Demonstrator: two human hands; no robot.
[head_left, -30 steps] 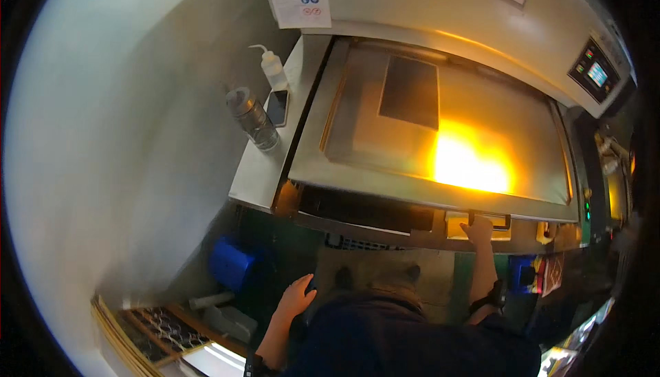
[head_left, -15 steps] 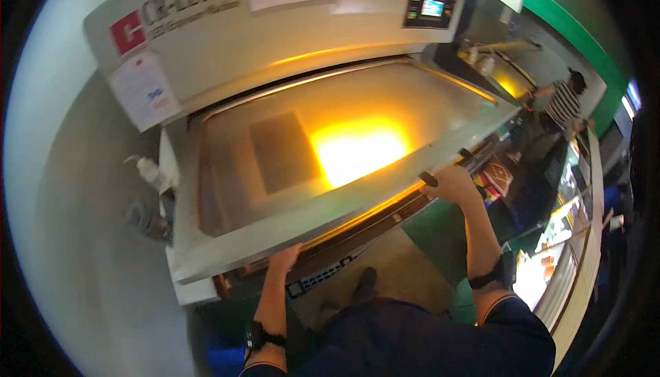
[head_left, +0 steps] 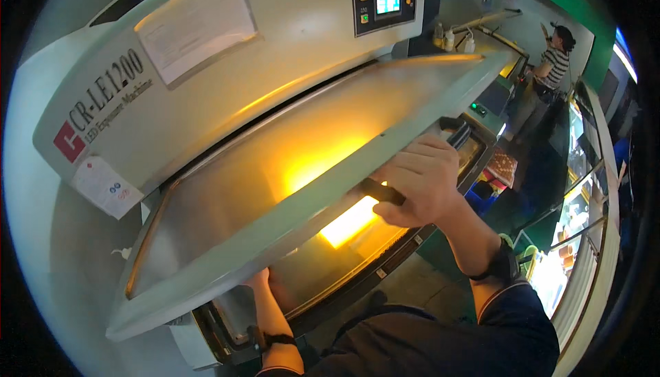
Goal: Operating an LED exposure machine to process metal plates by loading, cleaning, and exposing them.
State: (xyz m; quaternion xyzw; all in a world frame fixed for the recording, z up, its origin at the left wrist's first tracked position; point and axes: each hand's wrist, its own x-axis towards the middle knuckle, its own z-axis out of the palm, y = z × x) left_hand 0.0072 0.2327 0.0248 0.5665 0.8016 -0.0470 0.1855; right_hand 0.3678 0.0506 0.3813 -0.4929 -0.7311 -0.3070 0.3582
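A wide hinged lid (head_left: 275,222) with a pale green frame and a translucent sheet is tilted up off the bed (head_left: 302,281) of a large exposure machine. My right hand (head_left: 423,177) is closed around the black handle (head_left: 381,192) on the lid's front edge. Lower down on the left, my left hand (head_left: 258,278) reaches to the underside of that edge; its fingers are hidden behind the frame. Bright yellow light shows through the sheet and reflects on the bed in the gap below.
The machine's housing (head_left: 289,40) rises behind the lid, with a control panel (head_left: 385,5) and taped paper sheets. At the far right a person in a striped shirt (head_left: 555,60) stands by another bench. Bottles (head_left: 450,40) stand near it. Lit glass-fronted shelving (head_left: 567,239) lines the right side.
The lid has risen from nearly flat to tilted, opening a gap over the bed. My right hand has gone up with the handle. My left hand stays at the lid's lower edge, and the view has shifted.
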